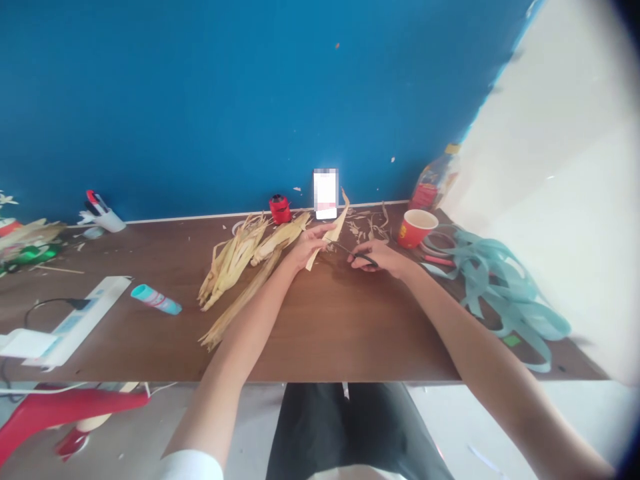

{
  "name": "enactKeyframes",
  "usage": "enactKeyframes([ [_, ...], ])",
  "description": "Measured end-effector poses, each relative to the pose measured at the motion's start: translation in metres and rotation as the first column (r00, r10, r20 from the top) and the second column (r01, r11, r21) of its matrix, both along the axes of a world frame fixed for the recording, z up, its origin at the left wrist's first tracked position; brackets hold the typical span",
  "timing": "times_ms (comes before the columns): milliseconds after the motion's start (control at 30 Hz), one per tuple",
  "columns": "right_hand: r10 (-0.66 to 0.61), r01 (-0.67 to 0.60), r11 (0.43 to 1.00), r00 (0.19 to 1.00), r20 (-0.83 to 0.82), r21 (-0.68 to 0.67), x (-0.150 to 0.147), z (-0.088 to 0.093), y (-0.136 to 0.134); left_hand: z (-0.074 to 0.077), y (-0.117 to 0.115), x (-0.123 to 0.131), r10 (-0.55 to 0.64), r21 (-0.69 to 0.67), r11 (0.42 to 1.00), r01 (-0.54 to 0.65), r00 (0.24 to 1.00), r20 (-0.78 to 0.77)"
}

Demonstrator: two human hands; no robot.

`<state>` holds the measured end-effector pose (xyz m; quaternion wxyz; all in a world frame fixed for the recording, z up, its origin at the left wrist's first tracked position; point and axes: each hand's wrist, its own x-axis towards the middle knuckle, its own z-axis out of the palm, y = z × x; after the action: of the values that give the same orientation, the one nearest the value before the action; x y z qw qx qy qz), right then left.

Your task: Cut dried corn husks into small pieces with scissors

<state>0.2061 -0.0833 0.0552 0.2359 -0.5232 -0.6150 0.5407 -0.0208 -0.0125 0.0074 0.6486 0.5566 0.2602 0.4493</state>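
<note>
My left hand (307, 247) pinches a pale dried corn husk (337, 230), which stands slanted with its pointed tip up and to the right. In my right hand (377, 257) is a pair of scissors (367, 258) with dark handles. The blades reach left to the husk's lower part; whether they are open or closed there I cannot tell. A bundle of dried corn husks (235, 260) lies left of my left hand, and a longer husk strip (240, 307) lies beside my left forearm. Husk scraps (367, 223) are scattered behind my right hand.
A lit phone (326, 193) leans on the blue wall beside a red roll (280, 209). To the right are a red paper cup (417, 228), a bottle (435, 177) and tangled teal ribbon (505, 287). A blue tube (156, 299) and a power strip (83, 320) lie left.
</note>
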Motion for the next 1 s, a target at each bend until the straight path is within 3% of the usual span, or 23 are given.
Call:
enactKeyframes([
  [367, -0.014, 0.016, 0.998, 0.999, -0.04, 0.059, 0.001, -0.007, 0.003, 0.01, -0.01, 0.001, -0.037, 0.005, 0.999, 0.037, 0.999, -0.035],
  [633, 0.027, -0.023, 0.996, 0.999, -0.042, 0.088, 0.0, -0.01, 0.002, 0.009, -0.01, 0.001, -0.094, 0.017, 0.995, 0.095, 0.993, -0.069],
  [1000, 0.011, -0.016, 0.991, 0.999, 0.039, 0.133, -0.001, -0.013, 0.004, 0.005, -0.005, 0.0, -0.025, 0.006, 1.0, 0.025, 0.999, -0.028],
])
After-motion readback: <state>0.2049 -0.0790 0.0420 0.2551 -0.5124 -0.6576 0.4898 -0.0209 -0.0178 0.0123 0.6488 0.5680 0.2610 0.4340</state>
